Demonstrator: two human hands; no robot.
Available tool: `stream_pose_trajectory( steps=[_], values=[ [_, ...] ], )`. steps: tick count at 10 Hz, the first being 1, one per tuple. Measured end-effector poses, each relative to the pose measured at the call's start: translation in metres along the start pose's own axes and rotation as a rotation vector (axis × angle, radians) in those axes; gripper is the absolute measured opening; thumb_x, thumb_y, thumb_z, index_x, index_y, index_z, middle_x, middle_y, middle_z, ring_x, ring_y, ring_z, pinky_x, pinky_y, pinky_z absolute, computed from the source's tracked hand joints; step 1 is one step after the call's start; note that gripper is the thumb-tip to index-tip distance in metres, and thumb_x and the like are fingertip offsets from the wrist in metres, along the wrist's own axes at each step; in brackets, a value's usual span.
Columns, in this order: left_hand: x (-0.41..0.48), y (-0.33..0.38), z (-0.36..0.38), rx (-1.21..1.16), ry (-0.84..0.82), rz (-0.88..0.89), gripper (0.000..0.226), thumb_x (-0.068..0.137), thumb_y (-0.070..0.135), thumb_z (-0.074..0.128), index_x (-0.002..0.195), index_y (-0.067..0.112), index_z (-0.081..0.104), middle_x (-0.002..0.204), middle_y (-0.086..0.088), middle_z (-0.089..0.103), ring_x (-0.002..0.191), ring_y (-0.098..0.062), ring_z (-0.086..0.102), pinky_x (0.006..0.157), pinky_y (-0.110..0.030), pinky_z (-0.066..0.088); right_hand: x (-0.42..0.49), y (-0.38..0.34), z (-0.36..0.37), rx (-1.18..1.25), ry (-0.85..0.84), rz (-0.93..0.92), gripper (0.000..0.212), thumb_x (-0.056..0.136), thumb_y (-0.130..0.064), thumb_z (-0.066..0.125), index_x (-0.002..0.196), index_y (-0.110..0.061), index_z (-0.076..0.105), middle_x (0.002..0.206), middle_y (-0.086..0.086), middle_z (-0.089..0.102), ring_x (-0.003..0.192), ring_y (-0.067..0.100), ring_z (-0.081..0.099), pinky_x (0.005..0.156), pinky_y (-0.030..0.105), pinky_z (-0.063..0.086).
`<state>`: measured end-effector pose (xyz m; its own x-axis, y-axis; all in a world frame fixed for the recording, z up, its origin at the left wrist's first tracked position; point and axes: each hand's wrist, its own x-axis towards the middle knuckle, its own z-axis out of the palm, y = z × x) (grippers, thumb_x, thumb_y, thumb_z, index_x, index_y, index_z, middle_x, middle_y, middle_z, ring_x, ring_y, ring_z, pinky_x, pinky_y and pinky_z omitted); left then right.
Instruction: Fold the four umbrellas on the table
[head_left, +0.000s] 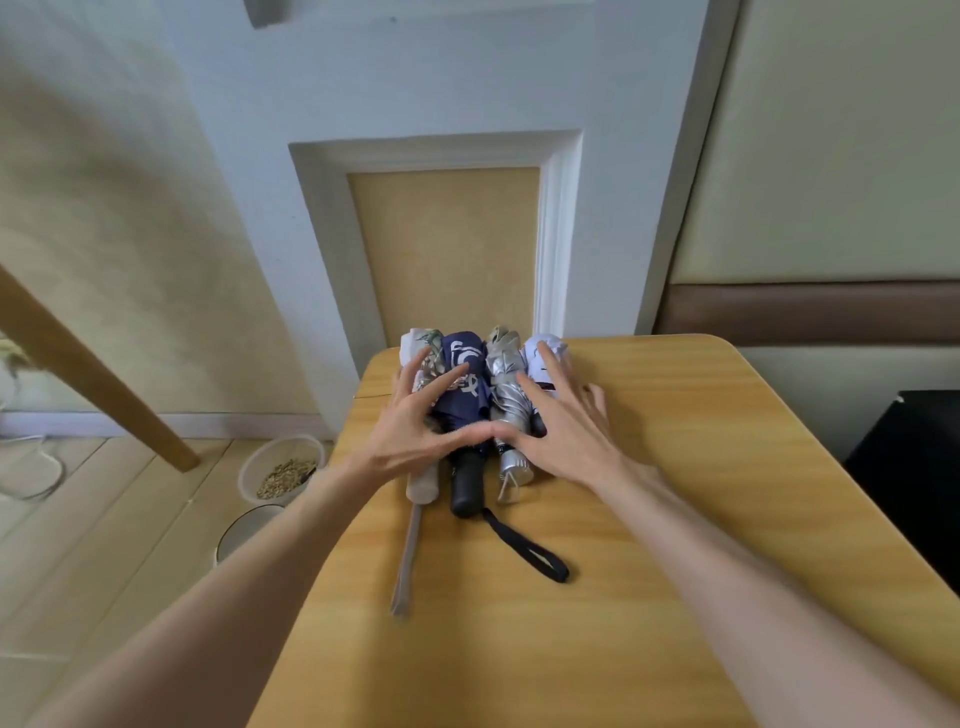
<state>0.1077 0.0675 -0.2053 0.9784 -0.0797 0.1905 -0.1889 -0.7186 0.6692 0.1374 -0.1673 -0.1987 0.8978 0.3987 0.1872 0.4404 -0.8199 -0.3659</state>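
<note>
Pressing on four collapsed umbrellas, the left hand and right hand lie with fingers spread and straight, thumbs meeting. Each grip is open and clasps nothing. The cream umbrella, navy umbrella, silver umbrella and white umbrella lie side by side, touching, at the far edge of the table, handles toward the person. Judgement: the spread palms serve to square the row and stop the canopies springing loose. All four appear folded; the task looks near complete.
</note>
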Motion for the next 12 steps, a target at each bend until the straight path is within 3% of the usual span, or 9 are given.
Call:
stream_pose_trajectory(
  steps=[1,2,3,5,6,8,10,11,12],
  values=[
    [-0.013,-0.011,-0.010,0.084,-0.180,0.116,0.120,0.048,0.102,0.068,0.154,0.062,0.032,0.173,0.013,0.001,0.162,-0.031,-0.010,0.126,-0.070,0.012,-0.009,-0.002,-0.005,0.119,-0.117,-0.091,0.096,0.084,-0.084,0.061,0.164,-0.042,0.028,0.177,-0.009,0.000,0.162,0.016,-0.014,0.130,0.048,-0.004],
    [-0.020,-0.002,-0.012,0.115,-0.326,0.063,0.142,0.040,0.103,0.068,0.163,0.056,0.016,0.173,0.013,-0.005,0.160,-0.029,-0.024,0.126,-0.071,0.005,-0.011,0.000,-0.022,0.061,-0.371,-0.113,0.120,0.070,-0.078,0.080,0.166,-0.044,0.017,0.175,-0.013,-0.012,0.157,0.017,-0.032,0.130,0.051,-0.011],
    [-0.020,0.007,-0.013,0.137,-0.413,0.017,0.150,0.034,0.102,0.071,0.162,0.059,0.006,0.170,0.021,-0.016,0.156,-0.024,-0.035,0.127,-0.069,0.000,-0.004,0.006,-0.027,0.031,-0.387,-0.131,0.122,0.068,-0.068,0.089,0.166,-0.041,0.022,0.176,-0.012,-0.010,0.159,0.016,-0.026,0.131,0.049,-0.007],
    [-0.023,0.003,-0.014,0.110,-0.328,0.040,0.148,0.034,0.101,0.073,0.164,0.051,0.021,0.174,0.015,0.000,0.161,-0.021,-0.022,0.129,-0.065,0.005,0.000,0.009,-0.018,0.123,-0.307,-0.125,0.111,0.069,-0.058,0.093,0.161,-0.044,0.033,0.176,-0.014,0.001,0.160,0.011,-0.019,0.132,0.051,0.001],
    [-0.025,-0.002,-0.018,0.067,-0.283,0.071,0.144,0.035,0.101,0.072,0.162,0.048,0.028,0.175,0.011,0.008,0.162,-0.022,-0.017,0.129,-0.061,0.003,-0.003,0.009,-0.015,0.088,-0.263,-0.127,0.124,0.061,-0.072,0.090,0.163,-0.050,0.024,0.176,-0.013,-0.011,0.160,0.015,-0.024,0.131,0.050,-0.006],
    [-0.026,-0.003,-0.020,0.078,-0.333,0.063,0.143,0.038,0.098,0.074,0.163,0.049,0.023,0.176,0.016,0.000,0.159,-0.022,-0.024,0.126,-0.065,-0.001,-0.009,0.000,0.001,0.058,-0.137,-0.090,0.107,0.073,-0.064,0.085,0.163,-0.040,0.031,0.176,-0.007,0.008,0.162,0.018,-0.014,0.130,0.054,0.001],
    [-0.020,0.001,-0.027,0.235,-0.441,0.042,0.154,0.031,0.097,0.078,0.162,0.058,0.007,0.172,0.023,-0.014,0.159,-0.026,-0.028,0.127,-0.068,0.003,-0.009,-0.003,-0.004,0.024,-0.136,-0.123,0.110,0.073,-0.061,0.085,0.165,-0.037,0.028,0.176,-0.004,0.006,0.162,0.021,-0.017,0.130,0.046,-0.011],
    [-0.031,0.011,-0.035,0.157,-0.374,0.048,0.147,0.038,0.095,0.079,0.163,0.057,0.011,0.169,0.028,-0.012,0.162,-0.024,-0.018,0.127,-0.070,0.012,-0.019,-0.005,-0.008,0.075,-0.081,-0.169,0.116,0.070,-0.067,0.085,0.165,-0.044,0.023,0.176,-0.005,0.002,0.162,0.017,-0.015,0.129,0.044,-0.016],
    [-0.047,0.028,-0.046,0.004,-0.142,0.137,0.120,0.058,0.090,0.078,0.162,0.050,0.030,0.171,0.013,0.023,0.162,-0.014,0.014,0.127,-0.061,0.025,-0.031,-0.014,-0.019,0.167,0.038,-0.195,0.109,0.078,-0.055,0.086,0.165,-0.042,0.022,0.175,-0.008,0.006,0.162,0.014,-0.001,0.127,0.035,-0.016]
  ],
)
